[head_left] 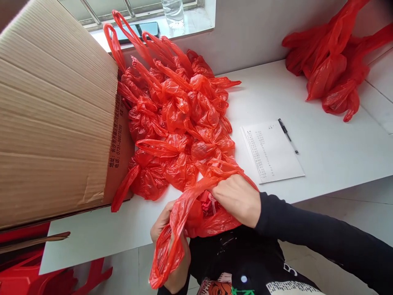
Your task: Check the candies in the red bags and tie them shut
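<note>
White light fell from a barred window above a pale sill (199,20), where a clear bottle (172,15) stood and a dark phone (149,29) lay. Below it the white tabletop (334,155) ran along a plain wall (245,32). On the left a tall cardboard box (55,110) showed printed characters on its side. Against it, a heap of knotted red bags (176,108) spread over the tabletop, handles poking up and outward. More red bags (327,71) sat at the far right, near the wall. Between the two groups lay a sheet of paper (273,159) with handwritten columns, and a black-capped pen (287,135) rested by its right edge.

At the near edge of the tabletop, just in front of the heap, an open red bag (215,225) was between the person's two hands, close to the body. Its mouth gaped upward, and a crimson packet (208,203) with pale markings showed inside. The left hand (162,224) was at the bag's left side, partly behind a long handle loop that drooped over it; red film covered most of its fingers, so I could not tell how tightly they were closed. The right hand (238,196) bent over the bag's far right rim, its back turned up. Its fingers were hidden beyond the film, and whether they were spread or pinching could not be told. Packet and visible skin appeared close together, the packet lying between both hands.
</note>
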A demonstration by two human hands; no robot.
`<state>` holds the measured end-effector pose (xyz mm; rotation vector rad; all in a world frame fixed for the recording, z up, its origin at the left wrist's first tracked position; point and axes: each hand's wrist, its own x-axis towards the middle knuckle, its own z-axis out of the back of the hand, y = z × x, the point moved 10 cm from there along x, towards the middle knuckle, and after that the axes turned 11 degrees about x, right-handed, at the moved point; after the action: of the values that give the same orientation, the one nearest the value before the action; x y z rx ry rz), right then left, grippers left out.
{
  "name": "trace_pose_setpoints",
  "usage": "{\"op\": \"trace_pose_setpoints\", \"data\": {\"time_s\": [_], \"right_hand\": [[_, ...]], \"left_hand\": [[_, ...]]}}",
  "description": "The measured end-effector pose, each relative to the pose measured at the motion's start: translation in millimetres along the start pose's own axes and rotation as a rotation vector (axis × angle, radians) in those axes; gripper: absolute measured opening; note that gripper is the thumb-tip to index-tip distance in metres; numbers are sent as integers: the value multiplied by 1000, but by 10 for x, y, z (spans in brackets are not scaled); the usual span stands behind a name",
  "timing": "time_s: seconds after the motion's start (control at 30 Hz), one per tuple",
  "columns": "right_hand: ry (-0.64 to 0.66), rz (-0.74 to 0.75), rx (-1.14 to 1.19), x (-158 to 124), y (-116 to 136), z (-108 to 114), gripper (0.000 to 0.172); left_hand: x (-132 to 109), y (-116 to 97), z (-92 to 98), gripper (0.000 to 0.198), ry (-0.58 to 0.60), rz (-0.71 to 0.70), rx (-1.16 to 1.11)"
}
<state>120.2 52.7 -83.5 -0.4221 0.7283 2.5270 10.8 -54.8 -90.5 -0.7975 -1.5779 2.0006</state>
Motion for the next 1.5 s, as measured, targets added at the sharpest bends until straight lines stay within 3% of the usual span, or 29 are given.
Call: {"op": "trace_pose_setpoints", "data": {"time_s": [0.2, 0.3, 0.67, 0.83, 1.03, 1.17, 1.3, 1.5], "right_hand": [[-63, 9, -10, 104, 17, -72, 17], [-55, 23, -8, 114, 7, -102, 14], [-105, 63, -29, 204, -31, -118, 18], [-65, 78, -46, 214, -37, -176, 11], [-89, 70, -76, 55, -8, 48, 12], [-107, 131, -92, -182, 38, 161, 27], [15, 102, -94, -304, -2, 16, 21], [56, -9, -103, -141, -150, -193, 17]], "left_hand": [[-16, 43, -129, 23, 70, -3, -13], [-7, 27, -125, 19, 70, -14, -4], [-6, -6, -135, 36, 89, -34, -22], [6, -11, -125, 34, 85, -42, -12], [15, 8, -97, 21, 73, -3, 6], [5, 15, -85, 18, 73, 7, 17], [-17, -9, -141, 19, 111, -19, 42], [-56, -134, -327, 25, 233, -80, 118]]}}
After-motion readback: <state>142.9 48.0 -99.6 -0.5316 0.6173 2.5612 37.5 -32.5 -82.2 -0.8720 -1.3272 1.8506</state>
